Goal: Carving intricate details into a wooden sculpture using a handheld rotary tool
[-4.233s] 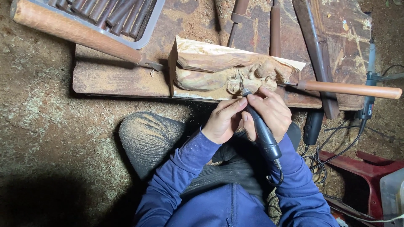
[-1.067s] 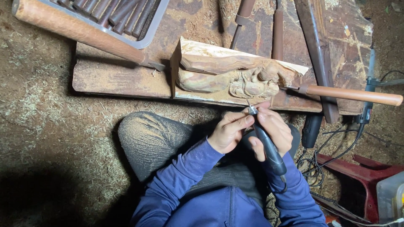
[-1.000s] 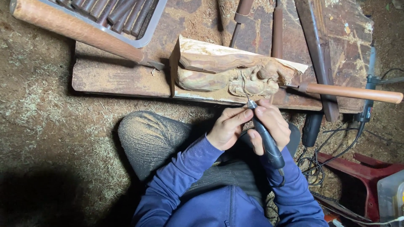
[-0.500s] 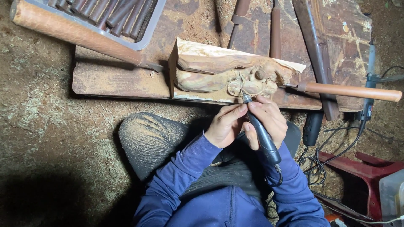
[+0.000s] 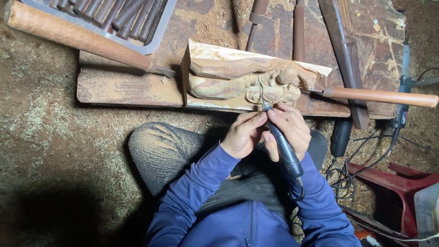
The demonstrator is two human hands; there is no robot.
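Both hands, left hand (image 5: 242,135) and right hand (image 5: 290,130), grip a dark rotary tool (image 5: 282,146) like a pen; its tip meets the carving (image 5: 256,82) on the plank (image 5: 128,87). Tool appears light, rigid; best held mid-barrel.

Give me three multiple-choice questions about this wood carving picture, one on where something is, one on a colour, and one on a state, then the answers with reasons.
1. Where does the tray of chisels lie?
A. upper left, behind the plank
B. on the person's lap
C. on the red box

2. What colour are the person's sleeves?
A. white
B. blue
C. yellow

3. How is the black rotary tool held?
A. lying loose on the floor
C. in one hand only
B. in both hands, tip at the carving

Answers:
1. A: the tray sits at the top left edge, beyond the long wooden handle.
2. B: both sleeves are blue.
3. B: the left hand and right hand close their fingers round it, with its tip at the wood carving.
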